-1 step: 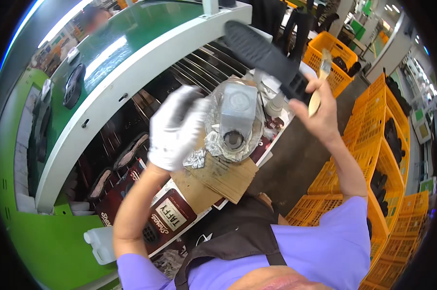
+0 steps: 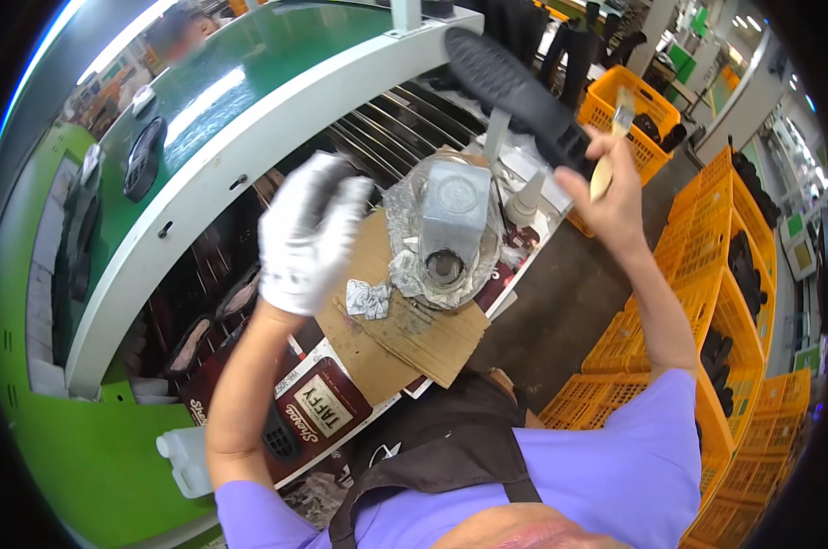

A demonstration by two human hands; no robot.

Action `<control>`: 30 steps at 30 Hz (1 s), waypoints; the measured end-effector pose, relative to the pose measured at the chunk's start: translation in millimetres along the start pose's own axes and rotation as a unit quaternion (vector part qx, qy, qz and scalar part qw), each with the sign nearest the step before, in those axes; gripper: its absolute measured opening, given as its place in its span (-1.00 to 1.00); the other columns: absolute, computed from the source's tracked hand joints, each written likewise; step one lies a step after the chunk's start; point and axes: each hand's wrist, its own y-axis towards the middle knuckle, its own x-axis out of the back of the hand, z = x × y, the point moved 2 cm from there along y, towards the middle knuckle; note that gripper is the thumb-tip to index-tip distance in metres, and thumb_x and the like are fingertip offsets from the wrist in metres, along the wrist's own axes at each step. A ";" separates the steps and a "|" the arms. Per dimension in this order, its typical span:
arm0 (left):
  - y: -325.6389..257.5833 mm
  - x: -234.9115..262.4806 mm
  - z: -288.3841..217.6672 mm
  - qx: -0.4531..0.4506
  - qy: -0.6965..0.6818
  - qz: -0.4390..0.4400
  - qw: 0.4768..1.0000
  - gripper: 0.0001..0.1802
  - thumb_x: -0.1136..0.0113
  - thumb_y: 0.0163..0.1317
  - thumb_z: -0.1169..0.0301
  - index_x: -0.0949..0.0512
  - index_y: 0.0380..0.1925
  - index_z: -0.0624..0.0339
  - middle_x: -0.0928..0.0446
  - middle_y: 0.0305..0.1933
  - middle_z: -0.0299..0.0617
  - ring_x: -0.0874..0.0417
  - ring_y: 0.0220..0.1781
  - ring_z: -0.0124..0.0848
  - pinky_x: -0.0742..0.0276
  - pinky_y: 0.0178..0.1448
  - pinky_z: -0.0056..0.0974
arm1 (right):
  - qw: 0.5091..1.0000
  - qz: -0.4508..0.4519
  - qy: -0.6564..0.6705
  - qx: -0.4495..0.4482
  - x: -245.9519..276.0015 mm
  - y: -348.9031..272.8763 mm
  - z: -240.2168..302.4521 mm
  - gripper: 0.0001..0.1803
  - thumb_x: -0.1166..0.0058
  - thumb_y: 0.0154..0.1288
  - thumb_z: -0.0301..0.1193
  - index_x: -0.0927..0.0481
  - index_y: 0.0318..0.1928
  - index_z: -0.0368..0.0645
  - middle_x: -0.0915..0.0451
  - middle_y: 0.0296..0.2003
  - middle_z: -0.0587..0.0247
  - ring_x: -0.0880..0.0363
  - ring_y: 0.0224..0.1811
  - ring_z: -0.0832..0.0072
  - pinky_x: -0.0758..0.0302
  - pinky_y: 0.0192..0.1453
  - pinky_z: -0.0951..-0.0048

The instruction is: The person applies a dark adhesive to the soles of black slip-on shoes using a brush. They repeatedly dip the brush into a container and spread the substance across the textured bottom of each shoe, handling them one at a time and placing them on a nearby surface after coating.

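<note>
1. Nearest my view is the wearer's dark apron (image 2: 450, 448), over purple sleeves.
2. Just beyond, I see a dark red box (image 2: 320, 414) on the surface, with a pale jug (image 2: 183, 462) off to its left.
3. Next comes brown cardboard (image 2: 437, 352) with a crumpled wad (image 2: 368, 299) on it; beyond, a grey can (image 2: 455, 206) sits amid clear wrap (image 2: 405, 215).
4. My left hand (image 2: 302, 242), white-gloved, is raised left of the can. Its fingers are curled around a dark hollow; I cannot tell whether they hold anything.
5. My right hand (image 2: 612, 197) is bare, its fingers clamped on one end of a black sole (image 2: 514, 94) and on the handle of a brush (image 2: 602, 176), bristles up.
6. The sole slants up and left, in the air beyond the can, near a pale bottle (image 2: 524, 203).
7. Yellow crates (image 2: 698, 261) stand to the right.
8. Farther left, a green belt (image 2: 276, 41) carries another sole (image 2: 144, 160); a person (image 2: 189, 32) is beyond it.
</note>
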 end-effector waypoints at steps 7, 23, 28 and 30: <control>16.9 115.2 75.3 -0.161 0.491 -0.069 0.854 -0.53 -0.22 0.13 0.32 -0.43 0.05 0.23 -0.50 -0.03 0.09 -0.49 0.06 0.00 -0.36 0.15 -0.06 | 0.992 -0.063 -0.113 -0.014 -57.0 147.4 -58.0 -0.42 -0.28 -0.04 0.05 -0.42 -0.25 -0.17 -0.57 -0.45 0.08 -0.59 -0.36 0.17 -0.49 -0.23 0.30; 13.2 124.2 112.1 -0.157 0.541 -0.080 0.822 -0.45 -0.29 -0.03 0.14 -0.46 -0.03 0.12 -0.50 -0.07 0.00 -0.53 -0.08 -0.08 -0.45 -0.08 -0.11 | 0.983 0.017 -0.180 0.034 -194.6 257.7 -90.8 -0.45 -0.20 0.01 -0.01 -0.41 -0.16 -0.18 -0.59 -0.32 -0.14 -0.58 -0.22 0.00 -0.48 -0.09 0.16; 13.1 124.5 108.4 -0.112 0.526 -0.060 0.841 -0.44 -0.28 0.00 0.13 -0.46 0.01 0.09 -0.52 -0.04 0.02 -0.55 -0.04 -0.04 -0.45 -0.01 -0.07 | 0.989 0.088 -0.120 0.023 -185.1 239.8 -84.5 -0.43 -0.21 0.01 -0.05 -0.36 -0.12 -0.20 -0.58 -0.34 -0.12 -0.59 -0.22 0.01 -0.47 -0.09 0.21; 13.0 126.4 109.3 -0.116 0.524 -0.061 0.842 -0.44 -0.28 -0.01 0.12 -0.46 0.01 0.10 -0.52 -0.04 0.02 -0.55 -0.05 -0.03 -0.46 -0.01 -0.07 | 0.990 0.070 -0.120 0.030 -176.0 233.4 -75.4 -0.42 -0.21 0.01 -0.02 -0.37 -0.12 -0.18 -0.59 -0.33 -0.11 -0.59 -0.22 0.01 -0.48 -0.08 0.22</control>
